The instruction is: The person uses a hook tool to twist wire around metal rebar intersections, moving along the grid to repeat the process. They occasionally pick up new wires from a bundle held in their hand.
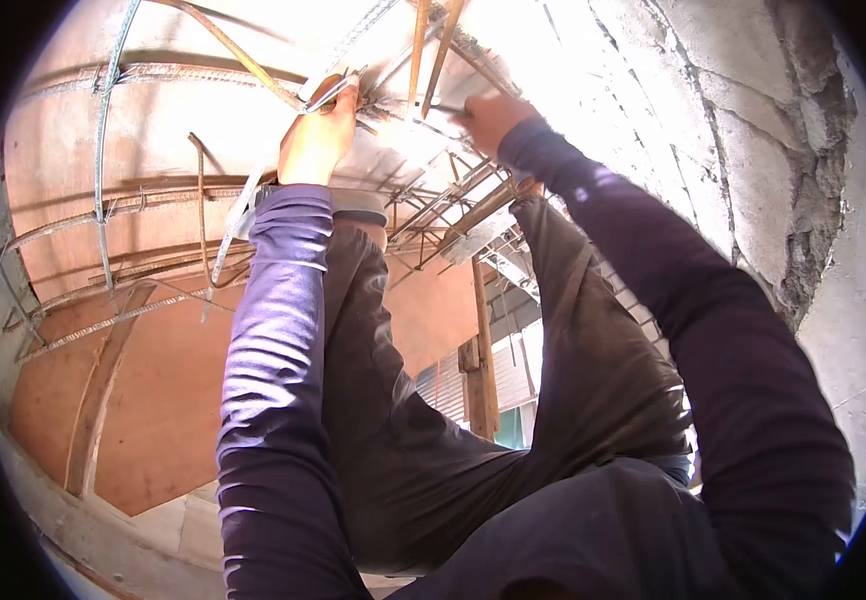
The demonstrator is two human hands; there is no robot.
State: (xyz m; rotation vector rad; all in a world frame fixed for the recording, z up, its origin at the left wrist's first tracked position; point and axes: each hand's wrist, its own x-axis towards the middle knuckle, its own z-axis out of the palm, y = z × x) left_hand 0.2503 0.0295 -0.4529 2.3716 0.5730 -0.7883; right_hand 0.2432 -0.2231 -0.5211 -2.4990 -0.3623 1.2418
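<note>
My left hand [319, 136] is raised at the top centre, its fingers closed around a thin bundle of wire [333, 92] beside the steel bars. To its right, my right hand [493, 122] is closed on something thin and dark near the bars; glare blurs what it holds. Two rusty bars [419, 55] stand between my hands, their lower ends close to the bright crossing of bars. A curved rusty bar [238, 52] runs down toward my left hand.
Rebar [105, 140] crosses the plywood panels [168, 400] on the left. A rough, cracked concrete wall [753, 130] rises on the right. My bent legs [383, 450] fill the centre. Below the bars, a wooden post [479, 385] stands between my legs.
</note>
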